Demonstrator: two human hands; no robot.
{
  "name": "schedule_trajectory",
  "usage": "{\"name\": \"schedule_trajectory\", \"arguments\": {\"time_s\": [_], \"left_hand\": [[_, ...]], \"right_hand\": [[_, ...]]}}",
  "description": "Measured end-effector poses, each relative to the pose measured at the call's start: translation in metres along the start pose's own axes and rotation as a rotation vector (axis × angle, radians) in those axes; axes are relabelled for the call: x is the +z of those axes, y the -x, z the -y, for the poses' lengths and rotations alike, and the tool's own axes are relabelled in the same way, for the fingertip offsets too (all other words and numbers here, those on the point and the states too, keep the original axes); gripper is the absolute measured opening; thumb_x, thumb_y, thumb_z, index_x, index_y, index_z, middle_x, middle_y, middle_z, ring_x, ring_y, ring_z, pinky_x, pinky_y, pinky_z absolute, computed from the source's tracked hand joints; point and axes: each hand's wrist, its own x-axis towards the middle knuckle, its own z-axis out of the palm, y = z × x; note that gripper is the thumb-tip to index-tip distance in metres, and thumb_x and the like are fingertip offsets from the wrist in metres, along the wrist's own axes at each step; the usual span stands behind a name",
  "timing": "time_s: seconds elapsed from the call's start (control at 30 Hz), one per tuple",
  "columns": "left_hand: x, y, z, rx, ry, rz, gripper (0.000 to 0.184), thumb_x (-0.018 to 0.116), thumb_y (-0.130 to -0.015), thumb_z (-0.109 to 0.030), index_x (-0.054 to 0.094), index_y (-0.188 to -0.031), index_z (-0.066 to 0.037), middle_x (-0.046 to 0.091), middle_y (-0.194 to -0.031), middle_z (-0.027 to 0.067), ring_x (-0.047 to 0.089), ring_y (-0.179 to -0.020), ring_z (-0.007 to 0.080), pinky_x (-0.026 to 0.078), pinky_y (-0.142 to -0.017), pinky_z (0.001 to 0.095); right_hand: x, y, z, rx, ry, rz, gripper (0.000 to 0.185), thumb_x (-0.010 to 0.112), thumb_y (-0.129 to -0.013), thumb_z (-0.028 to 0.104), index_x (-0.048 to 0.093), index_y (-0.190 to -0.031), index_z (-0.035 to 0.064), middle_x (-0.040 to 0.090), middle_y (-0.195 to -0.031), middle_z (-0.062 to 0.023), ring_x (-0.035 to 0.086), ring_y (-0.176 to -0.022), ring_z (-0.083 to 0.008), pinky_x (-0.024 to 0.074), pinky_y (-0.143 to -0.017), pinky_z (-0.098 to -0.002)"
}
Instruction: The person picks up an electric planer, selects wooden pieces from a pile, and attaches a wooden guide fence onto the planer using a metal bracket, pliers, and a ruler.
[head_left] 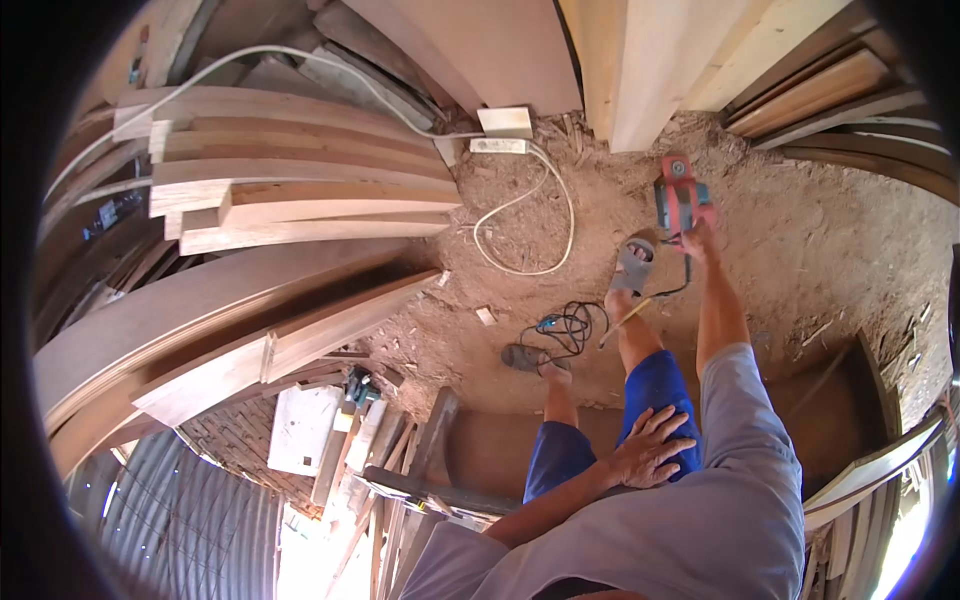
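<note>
My right hand (700, 240) is wrapped round the handle of a red and dark power tool (680, 195), low near the sandy ground at the upper right. A dark cord runs down from the tool past my sandalled foot. My left hand (650, 447) rests on my blue-shorted knee with its fingers spread, holding nothing. The coiled black cable (572, 328) lies between my two feet. A thin yellowish stick (626, 320) is beside my shin.
Stacked boards (300, 190) fill the left side. Tall planks (665, 70) stand at the top. A white power strip (498, 146) with a looped white cord (572, 225) lies on the ground. Behind my legs is a wooden bench or trough (490, 435).
</note>
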Motion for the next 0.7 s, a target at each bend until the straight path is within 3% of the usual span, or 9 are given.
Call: {"name": "schedule_trajectory", "arguments": {"time_s": [0.07,0.2,0.3,0.37,0.43,0.47,0.6,0.63,0.7], "left_hand": [[-0.007,-0.005,-0.007,-0.041,-0.052,0.042,0.050,0.055,-0.095,-0.043,0.052,-0.139,-0.018,0.027,-0.157,0.0176,0.012,-0.150,0.0392,0.010,-0.120,0.0574],[-0.021,-0.015,-0.018,-0.187,-0.212,0.122,0.053,0.049,-0.098,-0.043,0.045,-0.147,-0.023,0.022,-0.161,0.0177,0.010,-0.151,0.0397,0.008,-0.121,0.0560],[-0.028,-0.008,-0.020,-0.191,-0.359,0.113,0.054,0.047,-0.100,-0.044,0.044,-0.148,-0.021,0.031,-0.156,0.0216,0.026,-0.144,0.0422,0.022,-0.117,0.0560],[-0.061,-0.007,-0.029,-0.175,-0.460,0.065,0.053,0.047,-0.099,-0.044,0.045,-0.147,-0.020,0.041,-0.151,0.0246,0.040,-0.138,0.0433,0.032,-0.113,0.0553],[-0.106,-0.006,-0.045,-0.453,-0.193,0.359,0.051,0.048,-0.098,-0.044,0.052,-0.140,-0.017,0.058,-0.134,0.0247,0.056,-0.122,0.0438,0.045,-0.103,0.0512],[-0.120,-0.001,-0.043,-0.452,-0.212,0.326,0.051,0.048,-0.098,-0.044,0.052,-0.140,-0.017,0.058,-0.134,0.0247,0.056,-0.122,0.0438,0.045,-0.103,0.0512],[-0.127,0.036,0.067,-0.310,-0.179,-0.432,0.051,0.050,-0.098,-0.043,0.054,-0.135,-0.008,0.071,-0.101,0.0182,0.069,-0.097,0.0344,0.054,-0.086,0.0460],[-0.148,0.054,0.043,-0.342,-0.252,-0.513,0.048,0.051,-0.098,-0.040,0.055,-0.131,-0.005,0.071,-0.099,0.0166,0.071,-0.092,0.0311,0.055,-0.083,0.0433],[-0.179,0.079,0.039,-0.479,0.017,-0.699,0.043,0.053,-0.097,-0.033,0.057,-0.126,-0.002,0.071,-0.097,0.0143,0.072,-0.087,0.0245,0.056,-0.077,0.0369]], "right_hand": [[0.027,-0.011,-0.050,-0.008,-0.124,0.143,0.025,0.059,-0.088,0.019,0.057,-0.104,0.0000,0.066,-0.098,-0.0219,0.063,-0.094,-0.0419,0.0512,-0.078,-0.0490],[-0.040,0.106,0.016,-0.220,-0.090,0.022,0.016,0.063,-0.089,0.021,0.060,-0.098,0.0075,0.064,-0.090,-0.0139,0.063,-0.088,-0.0348,0.0502,-0.074,-0.0451],[0.014,0.125,-0.070,-0.570,-0.101,-0.246,0.020,0.067,-0.084,0.022,0.064,-0.098,0.0085,0.065,-0.090,-0.0147,0.062,-0.088,-0.0354,0.0511,-0.076,-0.0458],[-0.022,0.173,-0.036,-0.135,0.073,0.078,0.018,0.061,-0.086,0.026,0.064,-0.086,0.0091,0.066,-0.095,-0.0147,0.063,-0.093,-0.0335,0.0520,-0.082,-0.0444],[-0.038,0.181,-0.054,-0.890,0.839,0.295,0.017,0.058,-0.086,0.022,0.066,-0.080,0.0083,0.069,-0.087,-0.0109,0.065,-0.082,-0.0316,0.0533,-0.081,-0.0447],[-0.056,0.188,-0.031,-0.913,0.850,0.267,0.017,0.058,-0.086,0.022,0.066,-0.080,0.0083,0.069,-0.087,-0.0109,0.065,-0.082,-0.0316,0.0533,-0.081,-0.0447],[-0.106,0.214,0.003,0.031,0.086,0.330,0.027,0.058,-0.088,0.015,0.064,-0.062,0.0103,0.063,-0.070,-0.0091,0.064,-0.077,-0.0257,0.0514,-0.082,-0.0398],[-0.113,0.204,0.007,0.018,0.099,0.313,0.027,0.058,-0.088,0.015,0.064,-0.062,0.0103,0.063,-0.070,-0.0091,0.064,-0.077,-0.0257,0.0514,-0.082,-0.0398],[-0.114,0.166,0.025,-0.647,0.588,-0.065,0.021,0.059,-0.092,0.018,0.065,-0.073,0.0095,0.059,-0.074,-0.0080,0.061,-0.078,-0.0203,0.0509,-0.079,-0.0357]]}}
